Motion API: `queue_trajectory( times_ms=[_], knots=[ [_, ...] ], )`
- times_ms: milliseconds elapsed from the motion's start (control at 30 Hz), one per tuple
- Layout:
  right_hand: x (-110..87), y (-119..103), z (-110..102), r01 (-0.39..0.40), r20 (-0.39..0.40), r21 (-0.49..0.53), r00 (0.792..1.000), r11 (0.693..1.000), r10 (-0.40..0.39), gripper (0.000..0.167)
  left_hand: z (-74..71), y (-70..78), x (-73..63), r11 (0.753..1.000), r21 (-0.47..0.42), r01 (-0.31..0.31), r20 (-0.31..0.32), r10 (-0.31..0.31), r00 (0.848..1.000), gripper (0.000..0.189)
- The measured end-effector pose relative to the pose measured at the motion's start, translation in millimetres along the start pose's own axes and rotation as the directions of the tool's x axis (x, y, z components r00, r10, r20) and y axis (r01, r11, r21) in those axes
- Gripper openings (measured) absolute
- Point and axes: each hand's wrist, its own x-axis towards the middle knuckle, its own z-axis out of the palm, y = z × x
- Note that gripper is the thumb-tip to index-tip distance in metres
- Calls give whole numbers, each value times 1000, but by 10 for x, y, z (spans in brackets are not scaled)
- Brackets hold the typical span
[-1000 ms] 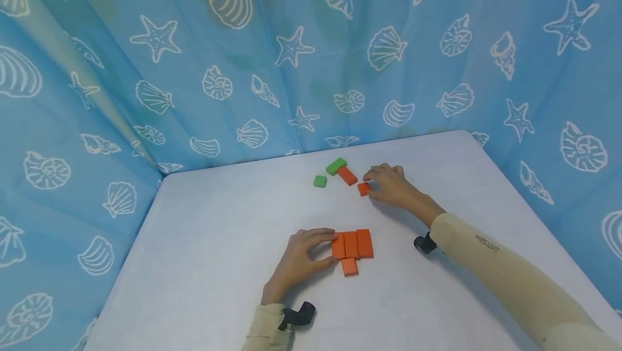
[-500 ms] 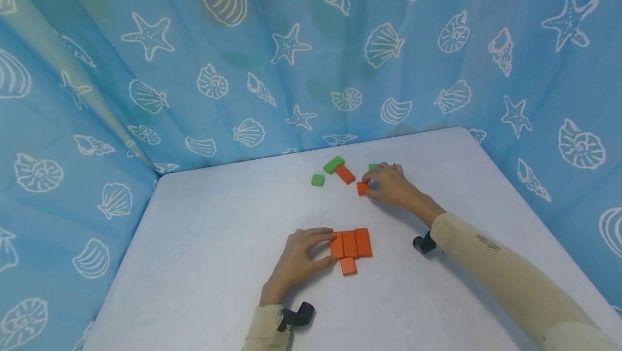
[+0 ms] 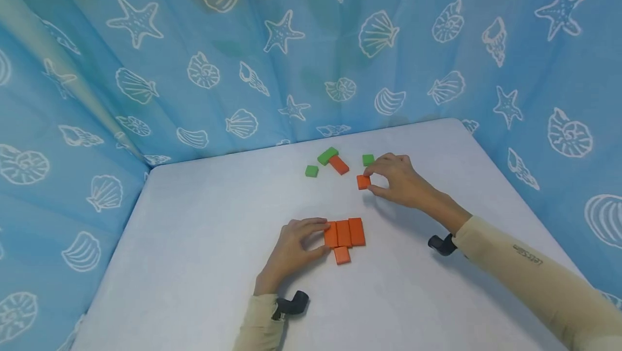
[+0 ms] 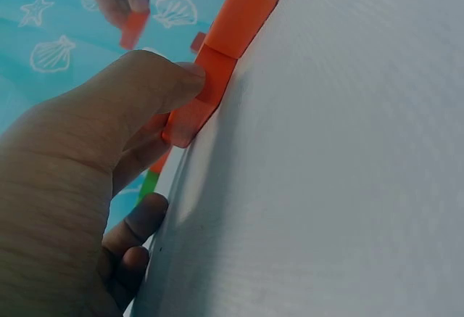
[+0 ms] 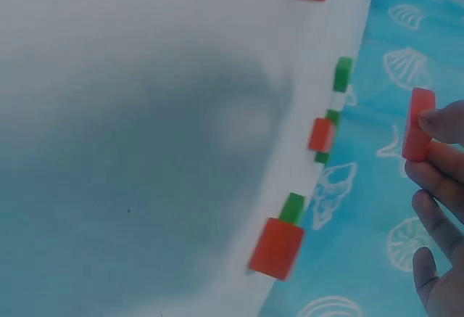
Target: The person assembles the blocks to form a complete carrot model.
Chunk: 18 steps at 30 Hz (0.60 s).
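Note:
Three red-orange rectangular blocks (image 3: pixel 343 233) lie side by side on the table, with a small square red block (image 3: pixel 342 255) against their near side. My left hand (image 3: pixel 295 251) holds the leftmost rectangular block (image 3: pixel 330 235) between thumb and index finger at its two ends. The left wrist view shows the thumb touching the blocks (image 4: pixel 223 70) there. Farther off, my right hand (image 3: pixel 400 181) pinches a small square red block (image 3: pixel 363 182) between thumb and fingertip. This block (image 5: pixel 418 125) is raised off the table in the right wrist view, the other fingers spread loosely.
At the back lie a long green block (image 3: pixel 328 155), a red block (image 3: pixel 338 164) touching it, and small green blocks (image 3: pixel 312 171) to either side. Another red block (image 5: pixel 277 248) shows in the right wrist view. A shell-patterned blue curtain (image 3: pixel 291 70) surrounds the white table (image 3: pixel 204 221).
My right hand has taken hold of the small red block and lifted it, drawing back from the green block behind. The left hand stays at the row of blocks. The head view has shifted slightly.

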Motion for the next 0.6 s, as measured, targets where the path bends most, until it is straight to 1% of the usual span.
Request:
queue_trajectory(
  times_ms=[100,200,433,600],
  knots=[
    [-105,-92,-59,26,-5,3,1000,1000,-26,31,-3,-11,1,1000,-8,15,10,-15,1000,47],
    [-229,-167,-71,54,-16,11,998,998,-54,32,3,-21,6,1000,-21,15,16,-15,1000,48],
    [-513,-327,-17,120,-63,-12,991,993,-121,32,20,-13,14,1000,-17,9,10,-9,1000,47],
    [-661,-420,66,158,-70,-23,985,987,-159,33,-12,18,11,1000,-19,13,9,-13,1000,47]
  ],
)
